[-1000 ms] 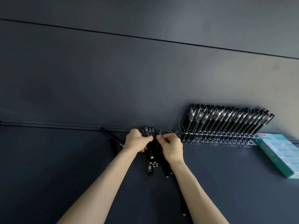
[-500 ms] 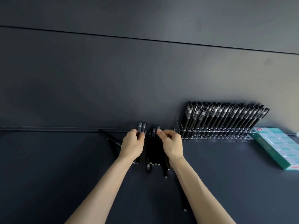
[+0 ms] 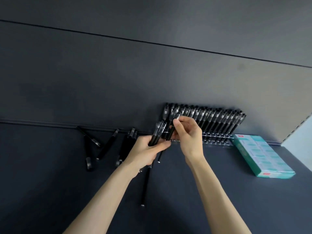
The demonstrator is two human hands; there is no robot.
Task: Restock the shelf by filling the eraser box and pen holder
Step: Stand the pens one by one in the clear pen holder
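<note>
Nearest, a lone pen (image 3: 146, 183) lies lengthwise on the dark shelf (image 3: 219, 191), between the 2 forearms. Beyond it the left hand (image 3: 148, 152) is curled around a bundle of pens (image 3: 157, 132), while the right hand (image 3: 188, 134) pinches a single pen (image 3: 170, 133) just beside the bundle. Loose pens (image 3: 108, 144) lie scattered to the left. Against the far wall stands the clear pen holder (image 3: 216, 141), packed with a row of pens — the teal eraser box (image 3: 263, 157) lies to its right.

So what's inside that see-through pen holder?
A long row of black pens stands in the clear pen holder. The right hand, pinching one more pen, covers its left end, so I can't tell whether slots there are free.
</note>
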